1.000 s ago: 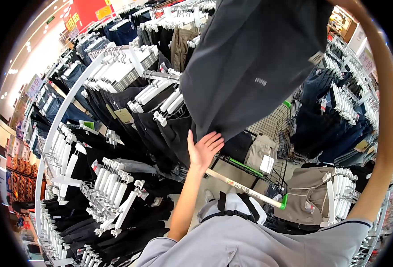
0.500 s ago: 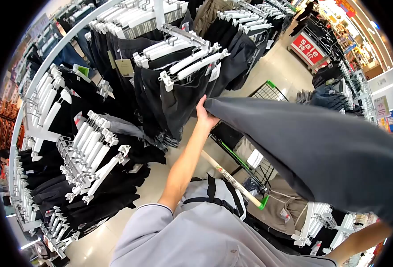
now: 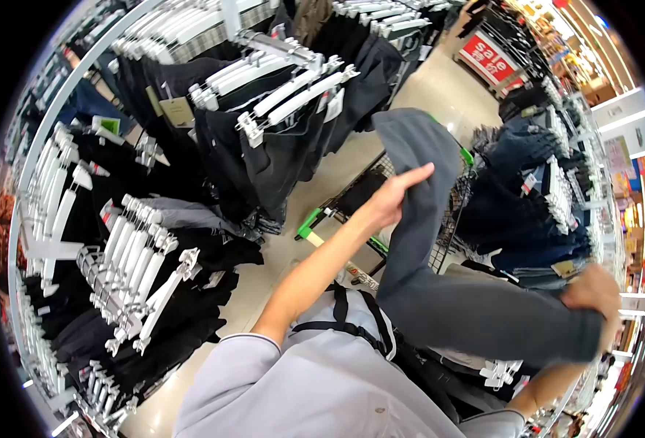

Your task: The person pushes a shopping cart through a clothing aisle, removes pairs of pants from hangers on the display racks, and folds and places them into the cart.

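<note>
Your left arm [image 3: 311, 281] reaches forward, nearly straight, your left hand [image 3: 394, 201] extending one digit; your right forearm [image 3: 548, 387] angles upward at the side, your right hand [image 3: 596, 296] curled and slightly blurred.

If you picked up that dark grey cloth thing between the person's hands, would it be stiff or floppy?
Probably floppy: the dark grey garment bends sharply between the left hand and the right hand. It's likely fairly light, as it looks like a single piece of cloth. It probably wouldn't break if dropped, since its surface looks soft.
</note>
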`<state>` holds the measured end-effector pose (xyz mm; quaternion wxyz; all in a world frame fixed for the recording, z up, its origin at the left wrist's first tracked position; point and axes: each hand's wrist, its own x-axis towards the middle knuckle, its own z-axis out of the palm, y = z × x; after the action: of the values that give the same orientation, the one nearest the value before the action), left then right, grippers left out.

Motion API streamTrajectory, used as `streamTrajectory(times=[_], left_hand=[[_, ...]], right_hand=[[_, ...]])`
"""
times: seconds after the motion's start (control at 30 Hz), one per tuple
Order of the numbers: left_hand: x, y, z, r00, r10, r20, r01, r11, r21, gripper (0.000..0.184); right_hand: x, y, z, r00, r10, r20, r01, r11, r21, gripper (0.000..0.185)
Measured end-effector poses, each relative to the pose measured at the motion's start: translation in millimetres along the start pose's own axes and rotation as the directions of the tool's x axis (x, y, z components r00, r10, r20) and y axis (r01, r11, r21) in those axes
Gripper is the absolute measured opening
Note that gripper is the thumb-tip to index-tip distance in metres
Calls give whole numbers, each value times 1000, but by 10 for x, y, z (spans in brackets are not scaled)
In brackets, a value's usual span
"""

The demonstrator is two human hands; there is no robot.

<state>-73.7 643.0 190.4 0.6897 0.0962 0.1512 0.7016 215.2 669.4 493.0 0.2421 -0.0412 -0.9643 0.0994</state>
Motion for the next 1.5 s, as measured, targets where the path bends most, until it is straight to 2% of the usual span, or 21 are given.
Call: streamTrajectory(times=[0.03,0.1,0.13,0.23,0.4,0.47,0.53,0.57,0.63,0.67,0.77,0.87,0.9,0.93,1.03,1.1,1.23,1.27,1.33,1.4,1.5], left_hand=[[-141,16,268,999,-41,28,38,995,89,40],[-299,-116,538,997,-2,71,-21,945,326,55],[-308,-165,498,985,-14,172,-80,845,528,63],[-542,-250,608,914,38,404,-337,625,704,62],[-586,-181,541,878,207,431,-455,639,620,56],[-625,-72,536,899,140,414,-336,827,450,49],[-608,-127,529,860,233,454,-473,698,538,49],[-662,-148,552,901,182,395,-391,736,552,61],[-617,-276,533,811,247,530,-538,673,508,91],[-715,-225,553,843,213,494,-526,521,672,100],[-874,-60,664,877,13,481,-404,562,722,74],[-859,-132,648,846,34,532,-455,565,689,60],[-846,-148,634,820,30,571,-492,545,679,56],[-839,-167,615,821,33,570,-492,547,677,56],[-824,-168,550,813,53,580,-516,527,675,57],[-829,-189,519,766,345,542,-635,277,721,61],[-881,-116,311,748,558,361,-543,201,815,66],[-883,-162,213,730,627,272,-490,204,847,66],[-740,-443,-127,746,653,-130,-316,519,794,66],[-678,-589,-527,848,316,-425,-86,874,478,75],[-570,-788,-837,832,-89,-548,108,994,3,110]], right_hand=[[69,288,12,985,-93,145,68,983,172,32],[315,321,92,911,47,410,-104,988,118,36],[418,311,191,900,63,432,-121,987,109,30],[503,493,415,885,73,459,-129,987,92,26],[494,606,786,862,78,502,-154,982,112,25],[482,571,948,873,78,482,-169,975,147,23],[468,548,1064,883,111,457,-149,988,48,30],[462,550,1134,909,78,410,-105,993,44,32],[486,551,1218,927,20,375,-39,998,45,36],[483,540,1230,922,6,386,-21,999,35,39],[229,522,1434,978,191,89,-199,977,82,73],[514,229,1438,924,277,265,-313,944,106,86],[583,306,1359,869,193,456,-273,955,116,82],[615,295,1391,876,174,450,-278,944,176,66],[427,373,1355,757,414,506,-539,833,125,50],[328,438,1338,794,477,378,-486,871,-77,41],[298,530,1288,866,480,140,-440,864,-244,46],[287,563,1206,861,496,116,-459,854,-246,47],[334,516,1091,825,564,39,-539,805,-248,47],[340,440,1006,807,590,-20,-574,777,-259,49],[343,200,1087,864,501,-58,-482,788,-382,45]])
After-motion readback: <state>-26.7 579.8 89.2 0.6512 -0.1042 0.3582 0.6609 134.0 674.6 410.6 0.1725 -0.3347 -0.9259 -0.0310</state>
